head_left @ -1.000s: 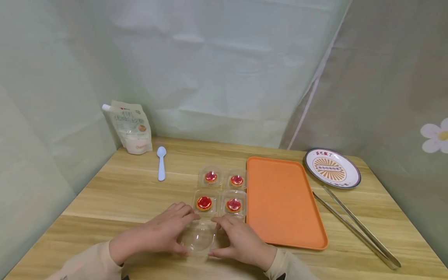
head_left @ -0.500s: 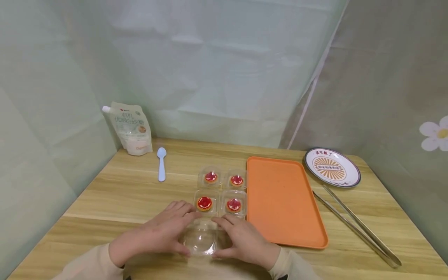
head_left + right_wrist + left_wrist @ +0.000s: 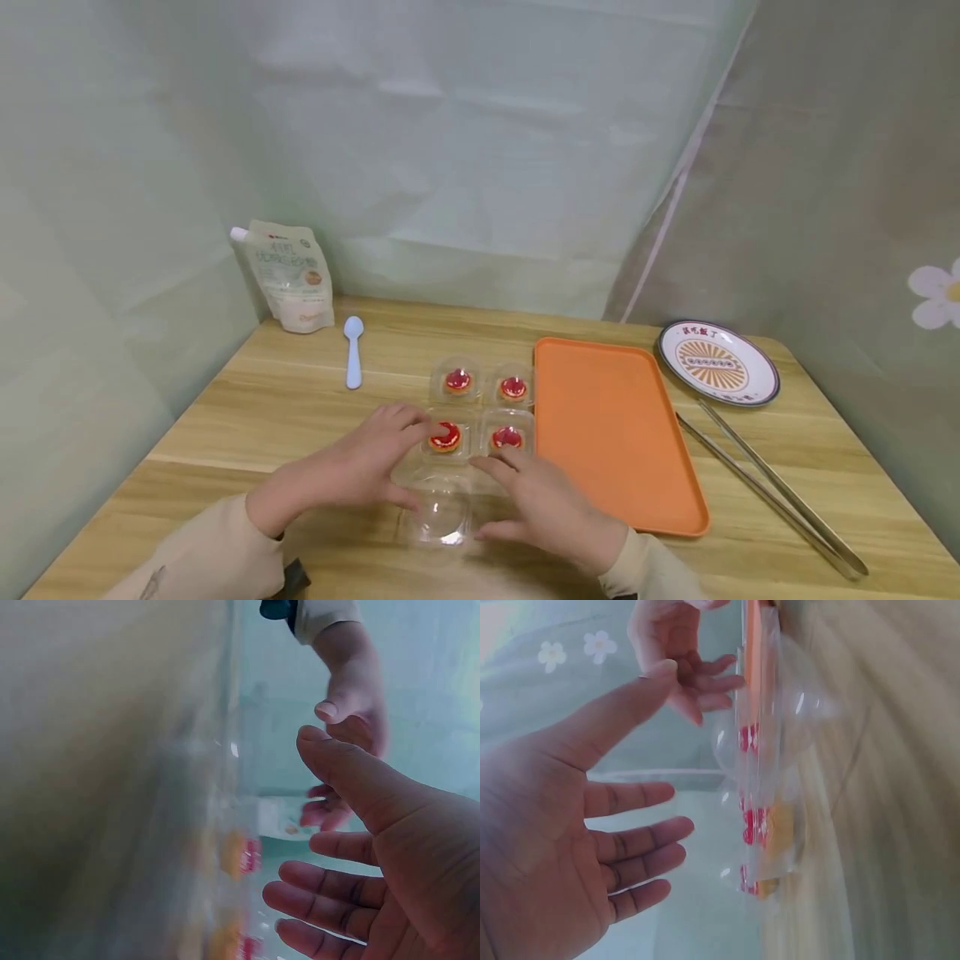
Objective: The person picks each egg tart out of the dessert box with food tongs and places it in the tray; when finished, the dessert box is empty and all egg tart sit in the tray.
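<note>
A clear plastic clamshell box, nearest the body, lies between my two hands and has no tart in it. Beyond it, several clear boxes stand in pairs, each with a red-topped tart inside. My left hand is raised at the left, its fingertips overlapping the left middle tart in the head view. At the right is my right hand, fingers spread, partly over the right middle box. Both wrist views show the left palm and right palm holding nothing, apart from the plastic.
An orange tray lies right of the boxes. Further right are a patterned plate and long metal tongs. A light blue spoon and a standing spouted pouch are at the back left of the wooden table.
My hands have let go of the near clear box; the left has risen forward and the right has drawn off to the right. The box stays on the table, and the head view has shifted slightly.
</note>
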